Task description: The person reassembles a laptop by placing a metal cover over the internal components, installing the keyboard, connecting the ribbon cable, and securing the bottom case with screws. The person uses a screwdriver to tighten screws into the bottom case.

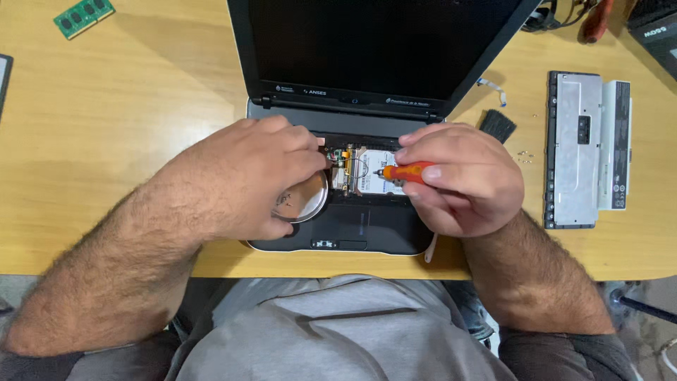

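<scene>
Head view, and both hands are down in the opened laptop (338, 233) at the counter's near edge. Right hand (462, 180) has its grip closed around an orange-handled screwdriver (409, 173), tip pointing left over the silver drive (374, 176) in its bay. That driver looks light, stiff and easy to roll, so pinching the handle near the front suits it. Left hand (243, 176) has its grip pinched narrow at the bay's left edge; what it pinches I cannot tell. Under its palm sits a round metal dish (307, 201), apparently with small screws inside, easy to tip. The drive looks rigid but fragile, best held by its edges. Toward the right edge lie a grey battery pack (585, 152), a black brush (498, 125) and loose screws (523, 156); a green memory stick (84, 15) at the far left corner.
</scene>
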